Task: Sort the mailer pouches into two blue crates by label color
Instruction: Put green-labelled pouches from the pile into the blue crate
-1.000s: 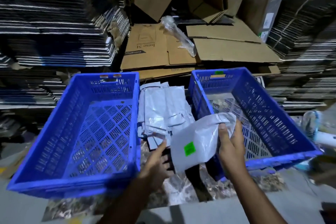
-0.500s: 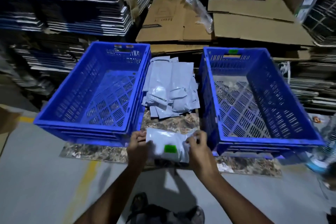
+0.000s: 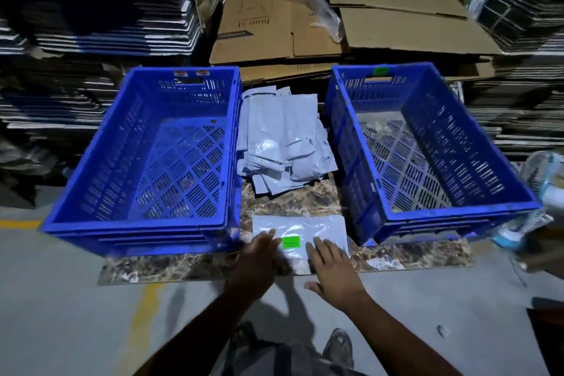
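Note:
A grey mailer pouch (image 3: 300, 227) with a green label (image 3: 291, 243) lies flat on the marble slab (image 3: 412, 255) between two blue crates. My left hand (image 3: 259, 256) presses its left part with straight fingers. My right hand (image 3: 331, 265) lies flat on its right part, fingers spread. The left crate (image 3: 146, 223) carries orange-red stickers on its far rim and holds nothing. The right crate (image 3: 451, 217) has a green sticker on its far rim and holds nothing. A pile of grey pouches (image 3: 283, 137) lies between the crates, farther back.
Flattened cardboard boxes (image 3: 305, 27) and stacks of cardboard sheets (image 3: 97, 3) rise behind the crates. A clear plastic wrap (image 3: 314, 3) lies on the cardboard. A pale object (image 3: 543, 174) sits at the right edge. Grey floor with a yellow line (image 3: 143, 308) lies in front; my shoes show below.
The pouch went from held up in both hands, crumpled, down onto the slab. Both hands have let go their grip and now lie flat on it.

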Available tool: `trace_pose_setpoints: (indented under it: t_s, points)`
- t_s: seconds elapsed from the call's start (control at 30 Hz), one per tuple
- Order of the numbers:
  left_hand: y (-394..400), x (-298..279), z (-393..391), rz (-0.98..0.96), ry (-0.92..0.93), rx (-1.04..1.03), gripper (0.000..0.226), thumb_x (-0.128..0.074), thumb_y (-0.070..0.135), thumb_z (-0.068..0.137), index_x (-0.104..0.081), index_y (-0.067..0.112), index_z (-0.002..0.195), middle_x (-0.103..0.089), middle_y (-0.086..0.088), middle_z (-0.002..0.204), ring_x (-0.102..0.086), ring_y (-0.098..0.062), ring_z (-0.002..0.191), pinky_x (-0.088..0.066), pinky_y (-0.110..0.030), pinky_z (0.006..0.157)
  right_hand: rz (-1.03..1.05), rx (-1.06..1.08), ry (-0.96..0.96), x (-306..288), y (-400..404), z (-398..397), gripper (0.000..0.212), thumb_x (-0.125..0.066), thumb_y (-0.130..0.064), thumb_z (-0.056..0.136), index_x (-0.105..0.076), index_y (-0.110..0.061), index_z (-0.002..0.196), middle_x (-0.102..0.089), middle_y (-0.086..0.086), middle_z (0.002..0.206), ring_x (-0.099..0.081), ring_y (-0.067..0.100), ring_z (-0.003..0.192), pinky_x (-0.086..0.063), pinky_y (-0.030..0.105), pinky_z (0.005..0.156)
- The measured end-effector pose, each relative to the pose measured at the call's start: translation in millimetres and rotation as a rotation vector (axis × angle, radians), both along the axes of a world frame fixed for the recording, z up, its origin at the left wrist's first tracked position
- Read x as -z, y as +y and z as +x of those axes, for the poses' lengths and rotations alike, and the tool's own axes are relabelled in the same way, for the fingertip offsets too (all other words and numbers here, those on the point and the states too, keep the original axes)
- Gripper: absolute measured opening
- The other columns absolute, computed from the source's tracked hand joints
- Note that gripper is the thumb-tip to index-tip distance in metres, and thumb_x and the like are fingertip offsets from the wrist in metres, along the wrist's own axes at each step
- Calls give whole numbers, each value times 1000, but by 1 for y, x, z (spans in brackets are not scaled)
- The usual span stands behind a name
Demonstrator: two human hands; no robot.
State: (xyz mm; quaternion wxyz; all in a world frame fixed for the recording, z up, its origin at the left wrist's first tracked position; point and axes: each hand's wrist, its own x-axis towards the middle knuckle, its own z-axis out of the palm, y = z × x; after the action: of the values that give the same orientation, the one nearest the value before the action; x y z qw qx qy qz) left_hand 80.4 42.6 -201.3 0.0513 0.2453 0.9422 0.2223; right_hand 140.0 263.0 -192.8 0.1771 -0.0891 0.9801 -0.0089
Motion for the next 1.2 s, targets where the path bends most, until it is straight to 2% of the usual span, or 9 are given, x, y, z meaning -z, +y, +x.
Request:
trace_pose_setpoints:
  t_s: [0.1, 0.17, 0.27, 0.5, 0.7, 0.8, 0.9, 1.07, 1.2]
  points:
    - [2, -3, -3, -102, 85, 50, 38, -75, 24, 68, -66, 24, 105, -66, 4, 113, -62, -21, 97, -50, -34, 74, 5, -85, 117, -9, 3, 10, 51, -69, -25, 74, -56, -17, 122, -60, 6, 113, -59, 30, 97, -49, 41, 75]
    - [4, -6, -13, -93, 93, 98, 28, -64, 28, 75, -64, 24, 103, -66, 4, 107, -57, -20, 97, -44, -36, 81, -25, -131, 285, -14, 8, 14, 38, -45, -6, 69, -60, -23, 99, -61, -1, 91, -60, 26, 82, -39, 38, 70]
    - [11, -9, -33, -27, 5, 148, 24, -58, 30, 76, -65, 19, 96, -63, -4, 120, -55, -26, 112, -46, -39, 96, -141, -116, 507, -25, 9, 11, 28, -51, -7, 75, -66, -27, 86, -63, -7, 82, -59, 22, 81, -39, 37, 79]
    - [19, -51, -46, 612, -710, -16, 55, -76, 18, 77, -49, 16, 125, -68, -2, 109, -65, -12, 98, -51, -26, 85, -404, 32, 865, -100, -6, -36, 16, -66, -11, 86, -59, -22, 77, -72, -8, 101, -61, 19, 104, -33, 42, 110]
    - [27, -118, -39, 994, -838, -86, 20, -59, 3, 94, -65, 0, 114, -77, 2, 95, -70, -17, 88, -53, -21, 71, -775, 526, 1049, -158, -25, -47, 27, -59, 3, 88, -59, -15, 107, -53, -9, 139, -48, 21, 128, -45, 40, 101]
    - [30, -146, -45, 1126, -809, -137, 28, -60, 11, 95, -62, 13, 123, -75, -2, 110, -72, -19, 98, -56, -28, 77, -1029, 713, 953, -175, -32, -41, 34, -56, -18, 96, -45, -26, 127, -49, -5, 139, -54, 16, 121, -50, 43, 97]
    - [39, -168, -56, 1220, -791, -103, 46, -62, 14, 95, -48, 25, 137, -67, 0, 127, -67, -20, 112, -56, -38, 89, -1115, 606, 635, -188, -32, -38, 37, -57, -31, 99, -45, -31, 134, -54, -15, 135, -54, 7, 124, -49, 42, 101]
    - [74, -190, -84, 1239, -644, -49, 57, -63, 8, 93, -40, 24, 143, -63, 14, 131, -60, -7, 121, -53, -21, 89, -1143, 453, 536, -202, -5, -55, 64, -64, -18, 96, -32, -29, 151, -35, -27, 153, -32, -3, 143, -32, 17, 114]
    - [116, -197, -114, 1198, -614, -71, 50, -59, 20, 95, -40, 28, 140, -68, -3, 123, -69, -25, 107, -58, -41, 82, -1160, 411, 546, -210, 51, -90, 65, -66, -10, 95, -35, -22, 151, -38, -21, 153, -31, -5, 143, -31, 18, 115]
